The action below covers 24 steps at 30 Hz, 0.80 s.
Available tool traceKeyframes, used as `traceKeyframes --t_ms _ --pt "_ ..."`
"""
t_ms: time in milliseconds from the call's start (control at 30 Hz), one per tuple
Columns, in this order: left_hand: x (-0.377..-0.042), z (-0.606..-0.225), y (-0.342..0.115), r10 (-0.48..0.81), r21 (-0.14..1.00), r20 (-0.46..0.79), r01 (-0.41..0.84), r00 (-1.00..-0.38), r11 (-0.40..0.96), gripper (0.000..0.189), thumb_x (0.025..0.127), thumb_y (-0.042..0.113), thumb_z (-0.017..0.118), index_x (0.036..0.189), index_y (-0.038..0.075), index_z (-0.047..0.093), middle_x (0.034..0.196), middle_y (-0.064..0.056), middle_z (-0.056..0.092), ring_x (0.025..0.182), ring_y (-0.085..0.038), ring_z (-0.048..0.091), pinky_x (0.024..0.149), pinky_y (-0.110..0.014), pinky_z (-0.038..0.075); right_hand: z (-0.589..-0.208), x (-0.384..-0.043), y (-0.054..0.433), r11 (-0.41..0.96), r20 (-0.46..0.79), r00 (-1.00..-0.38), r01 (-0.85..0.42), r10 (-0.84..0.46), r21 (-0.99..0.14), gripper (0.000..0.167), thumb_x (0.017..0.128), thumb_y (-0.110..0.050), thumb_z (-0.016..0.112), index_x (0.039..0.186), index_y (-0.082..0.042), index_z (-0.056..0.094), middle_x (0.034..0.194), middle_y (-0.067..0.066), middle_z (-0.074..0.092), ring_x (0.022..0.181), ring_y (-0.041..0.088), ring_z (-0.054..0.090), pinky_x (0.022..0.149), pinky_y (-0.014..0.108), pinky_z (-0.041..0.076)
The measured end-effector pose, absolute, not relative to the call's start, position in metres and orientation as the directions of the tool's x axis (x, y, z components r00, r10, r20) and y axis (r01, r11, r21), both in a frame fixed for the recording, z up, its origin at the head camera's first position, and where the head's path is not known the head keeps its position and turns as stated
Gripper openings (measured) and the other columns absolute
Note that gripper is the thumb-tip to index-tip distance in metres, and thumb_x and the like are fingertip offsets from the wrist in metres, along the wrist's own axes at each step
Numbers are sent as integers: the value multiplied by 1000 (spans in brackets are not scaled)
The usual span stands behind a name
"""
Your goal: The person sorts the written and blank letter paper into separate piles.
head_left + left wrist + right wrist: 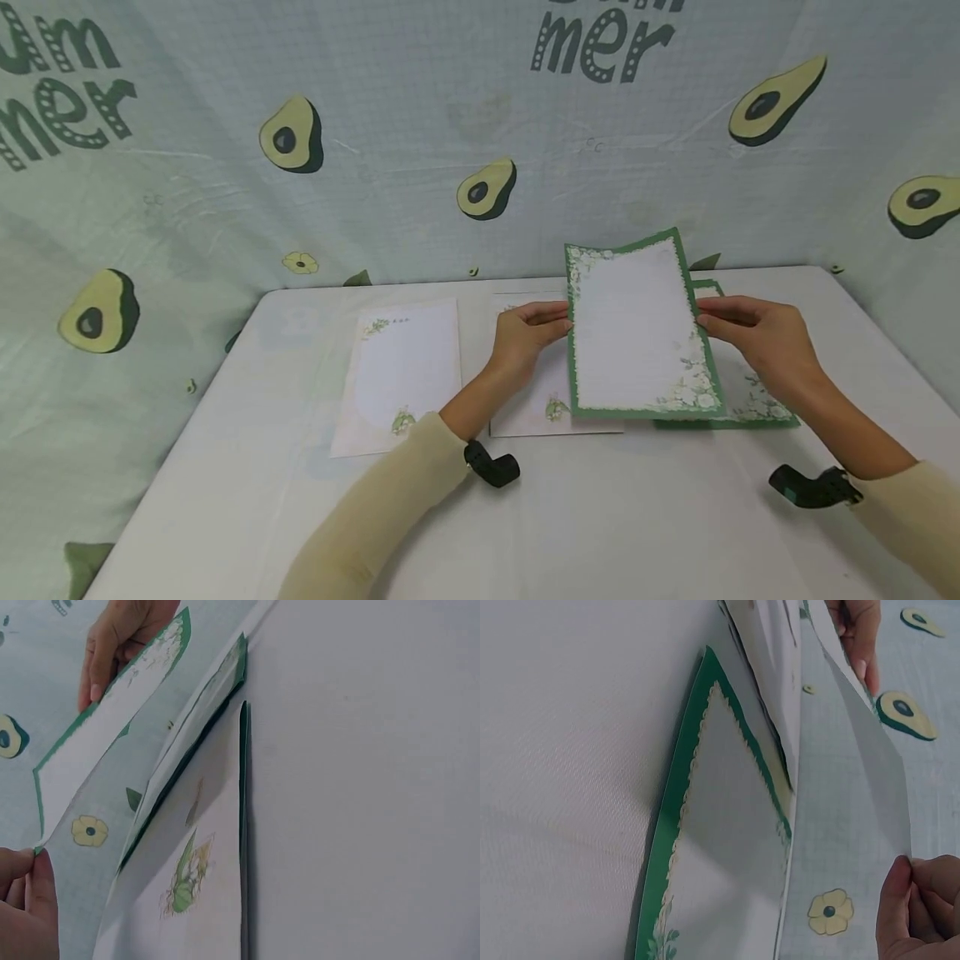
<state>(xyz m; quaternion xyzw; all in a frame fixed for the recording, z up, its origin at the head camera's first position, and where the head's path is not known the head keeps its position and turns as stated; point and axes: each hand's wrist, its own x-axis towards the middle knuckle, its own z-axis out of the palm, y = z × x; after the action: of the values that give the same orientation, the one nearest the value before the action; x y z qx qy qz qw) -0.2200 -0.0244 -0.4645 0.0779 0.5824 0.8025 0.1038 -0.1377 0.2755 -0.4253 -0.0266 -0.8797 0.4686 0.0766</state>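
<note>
A sheet of green-bordered stationery paper [637,325] with white flowers in its corners is held up above the table. My left hand [528,337] pinches its left edge, and my right hand [765,337] pinches the right edge. In the left wrist view the sheet bows slightly between the fingers. Below it on the right lies more green-bordered paper [750,400], partly hidden by the raised sheet. Under my left hand is a pale pile of paper [525,412] with a small plant print, seen close in the left wrist view as a plant drawing [184,889].
Another pale sheet [408,367] with a rounded white panel lies flat to the left on the white table [637,517]. Behind the table hangs a cloth [390,167] printed with avocados. Black wrist cameras [491,464] sit on both wrists.
</note>
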Motion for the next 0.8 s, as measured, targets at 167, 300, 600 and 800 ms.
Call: traceKeyframes --t_ms 167,300,600,800 --pt "-222 -464 -10 274 940 -29 -119 -961 -319 31 87 -17 69 119 -14 68 116 -25 71 92 -16 73 89 -32 61 -427 -134 288 605 138 -980 -22 146 -796 48 98 -38 69 132 -5 67 98 -36 63 91 -11 58 61 16 47" --pt "-223 -466 6 276 932 -53 -147 -960 -331 31 87 -17 69 117 -13 69 115 -25 71 95 -21 74 89 -33 61 -429 -133 300 675 191 -971 -44 145 -737 42 98 -35 69 128 -5 70 93 -40 60 88 -18 56 67 9 48" --pt "-225 -470 45 291 927 -73 -172 -954 -333 29 85 -19 70 113 -13 72 110 -27 72 97 -28 75 85 -33 62 -436 -131 331 763 283 -949 -79 139 -642 34 99 -28 70 122 -3 73 88 -47 52 84 -24 49 51 17 39" --pt "-223 -469 66 215 952 -119 -172 -969 -251 26 82 -18 74 106 -9 76 100 -22 75 95 -29 75 81 -34 63 -437 -133 349 737 203 -970 -37 137 -675 39 99 -27 70 125 1 69 90 -42 57 87 -23 52 65 6 44"
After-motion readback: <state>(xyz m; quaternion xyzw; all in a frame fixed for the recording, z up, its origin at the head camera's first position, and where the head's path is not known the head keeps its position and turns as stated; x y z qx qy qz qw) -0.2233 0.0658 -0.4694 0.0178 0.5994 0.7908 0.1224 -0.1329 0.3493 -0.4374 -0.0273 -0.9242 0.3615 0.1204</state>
